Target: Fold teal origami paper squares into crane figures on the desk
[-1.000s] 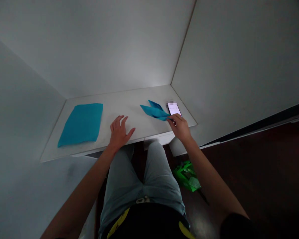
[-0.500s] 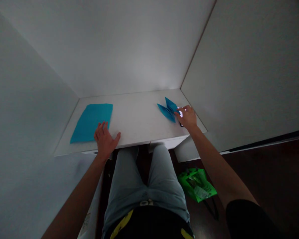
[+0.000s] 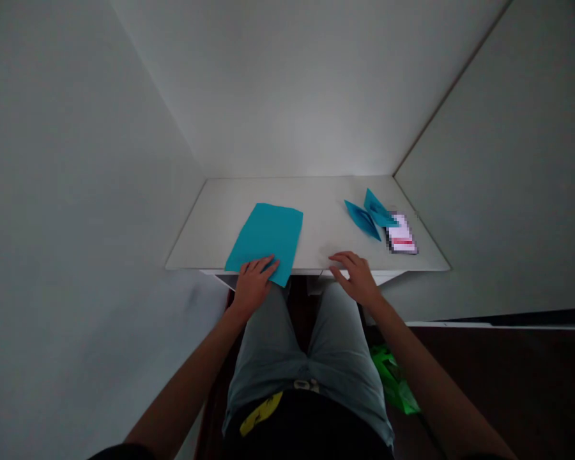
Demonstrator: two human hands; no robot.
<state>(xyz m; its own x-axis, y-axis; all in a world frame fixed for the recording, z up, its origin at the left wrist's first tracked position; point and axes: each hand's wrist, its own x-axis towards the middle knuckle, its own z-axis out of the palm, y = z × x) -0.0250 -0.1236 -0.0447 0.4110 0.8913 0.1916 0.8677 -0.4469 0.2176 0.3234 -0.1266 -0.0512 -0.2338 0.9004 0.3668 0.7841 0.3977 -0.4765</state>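
A flat blue sheet of paper [image 3: 271, 230] lies on the white desk, one corner jutting over the front edge. My left hand [image 3: 253, 284] rests on the sheet's near edge, fingers laid flat and thumb apart. At the desk's front edge, right of the sheet, my right hand [image 3: 356, 278] hovers with fingers bent and apart, holding nothing. Further right is a folded blue paper piece [image 3: 363, 220] with pointed wings, one wing partly over a phone [image 3: 402, 237] whose screen is lit and blurred.
White walls close in the desk [image 3: 316, 191] at the back and both sides. My legs are under its front edge, by a drawer. A green plastic bag [image 3: 397, 383] stands on the dark floor to the right, partly behind my right forearm.
My right hand has left the folded paper and come back to the desk's front edge. The blue sheet has slid right and nearer me, with my left hand now on it. The view has shifted left.
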